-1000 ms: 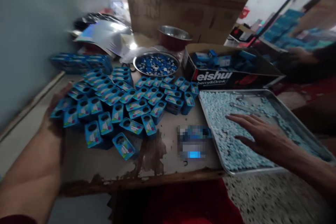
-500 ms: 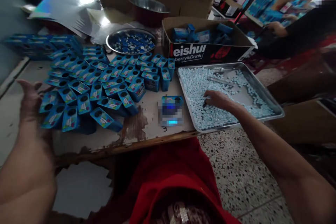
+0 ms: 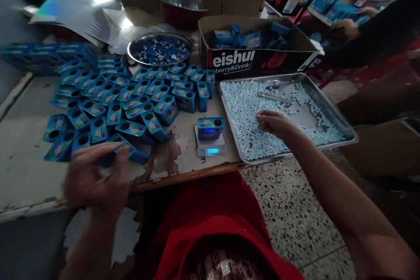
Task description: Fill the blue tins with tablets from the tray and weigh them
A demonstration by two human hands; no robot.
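Note:
Low over the metal tray (image 3: 323, 96) of small pale blue candies (image 3: 244, 113), my right hand (image 3: 278, 124) has its fingers closed together, seemingly around a few of them. My left hand (image 3: 98, 175) is somewhat blurred at the front of the blue box rows, thumb and index finger apart, beside the nearest tilted box (image 3: 136, 155); it holds nothing that I can see. Between the hands, a blue box (image 3: 210, 128) with a round hole in its top stands on a small digital scale (image 3: 201, 146) with a lit display. Several similar boxes (image 3: 98, 129) stand packed together on the table.
A metal scoop (image 3: 274, 97) lies in the tray. Behind are a round bowl (image 3: 129, 52) of blue-and-white pieces, a deeper bowl (image 3: 180, 0) and a carton (image 3: 262, 63) holding blue boxes. A co-worker's hand (image 3: 348, 28) is at upper right.
My left hand has swung right from beyond the left edge of the boxes to their front. My right hand has stayed over the tray, its fingers lifted slightly from the candies.

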